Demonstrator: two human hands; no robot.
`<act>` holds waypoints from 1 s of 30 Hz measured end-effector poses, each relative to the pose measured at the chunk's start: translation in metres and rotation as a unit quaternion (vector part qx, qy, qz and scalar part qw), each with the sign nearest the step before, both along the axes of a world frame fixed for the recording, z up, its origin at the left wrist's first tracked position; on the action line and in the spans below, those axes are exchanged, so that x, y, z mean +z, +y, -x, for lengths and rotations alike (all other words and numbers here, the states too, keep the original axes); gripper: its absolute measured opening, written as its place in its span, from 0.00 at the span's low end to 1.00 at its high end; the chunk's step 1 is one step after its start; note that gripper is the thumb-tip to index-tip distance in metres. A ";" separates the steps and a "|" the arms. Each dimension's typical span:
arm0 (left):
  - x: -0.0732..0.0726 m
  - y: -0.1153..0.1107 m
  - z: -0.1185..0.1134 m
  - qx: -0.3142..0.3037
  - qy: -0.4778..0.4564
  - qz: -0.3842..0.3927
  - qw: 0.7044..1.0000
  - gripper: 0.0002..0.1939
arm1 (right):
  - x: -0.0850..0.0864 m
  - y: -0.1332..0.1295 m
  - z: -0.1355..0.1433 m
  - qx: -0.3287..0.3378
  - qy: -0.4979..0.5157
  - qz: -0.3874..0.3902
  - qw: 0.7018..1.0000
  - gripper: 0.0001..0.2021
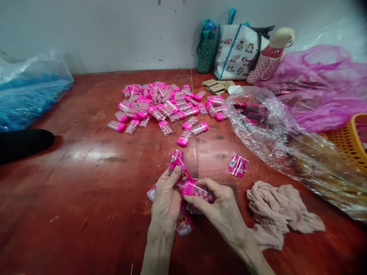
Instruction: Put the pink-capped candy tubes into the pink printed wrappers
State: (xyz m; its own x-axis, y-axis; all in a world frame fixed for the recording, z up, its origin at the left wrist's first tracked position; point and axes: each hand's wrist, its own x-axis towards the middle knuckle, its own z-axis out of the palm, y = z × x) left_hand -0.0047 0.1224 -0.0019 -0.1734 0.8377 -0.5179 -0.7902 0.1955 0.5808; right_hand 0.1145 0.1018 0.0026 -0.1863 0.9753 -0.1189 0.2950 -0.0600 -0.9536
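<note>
My left hand [167, 193] is closed on a pink printed sleeve [184, 172], pinched under the thumb. My right hand [222, 202] grips a small clear candy box [203, 193] full of pink balls, its pink cap pointing left against the sleeve. Whether the cap is inside the sleeve's opening I cannot tell. Beneath the hands lie several candy boxes in printed sleeves, one of them a wrapped candy box [184, 221], partly hidden by my fingers. A flat pink sleeve [237, 165] rests on the red floor to the right. Farther off spreads a heap of unsleeved candy boxes [163, 101].
A crumpled beige cloth [282, 212] lies at right. Behind it are a clear plastic bag [258, 133], a yellow basket [348, 141] and a pink bag [318, 84]. A tote bag [239, 51] stands by the wall. At left are a blue-filled bag [28, 97] and a dark rounded object [25, 144].
</note>
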 end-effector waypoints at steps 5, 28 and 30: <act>-0.003 -0.001 -0.003 -0.018 0.035 -0.022 0.999 0.08 | -0.009 -0.002 -0.001 -0.038 0.018 0.017 0.999 0.11; -0.014 -0.008 -0.011 -0.119 0.038 -0.027 0.992 0.09 | -0.021 -0.005 -0.003 -0.104 -0.010 -0.052 0.993 0.09; -0.015 -0.009 -0.013 -0.123 0.044 -0.026 0.991 0.04 | -0.022 -0.004 -0.004 -0.108 -0.010 -0.056 0.992 0.09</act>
